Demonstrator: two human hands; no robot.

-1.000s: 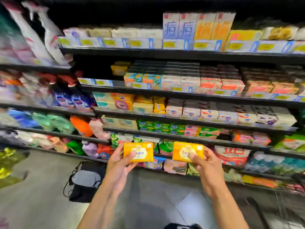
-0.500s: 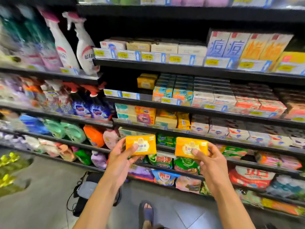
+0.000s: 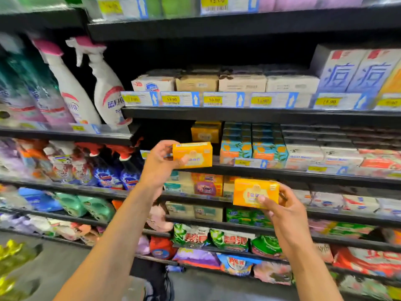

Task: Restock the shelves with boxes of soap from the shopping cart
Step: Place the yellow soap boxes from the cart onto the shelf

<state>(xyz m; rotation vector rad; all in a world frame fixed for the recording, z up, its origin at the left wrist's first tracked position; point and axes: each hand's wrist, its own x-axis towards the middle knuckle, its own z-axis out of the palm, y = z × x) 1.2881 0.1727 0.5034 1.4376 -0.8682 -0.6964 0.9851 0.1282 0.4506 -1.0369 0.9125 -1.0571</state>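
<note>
My left hand (image 3: 159, 161) grips a yellow soap box (image 3: 193, 155) at its left end and holds it level at the front edge of a black shelf (image 3: 282, 173). Behind it on that shelf sits a short stack of matching yellow soap boxes (image 3: 205, 132). Lower and to the right, my right hand (image 3: 282, 210) holds a second yellow soap box (image 3: 256, 193) in front of the shelf below. The shopping cart is out of view.
Teal-and-orange boxes (image 3: 252, 146) stand right of the yellow stack, white and red boxes further right. Spray bottles (image 3: 104, 88) fill the left shelves, with refill pouches (image 3: 86, 205) below. A dark bag (image 3: 156, 276) lies on the grey floor by the shelf base.
My left hand has risen with its box from chest height to the shelf holding the yellow stack. My right hand stays lower. The view has moved closer to the shelves.
</note>
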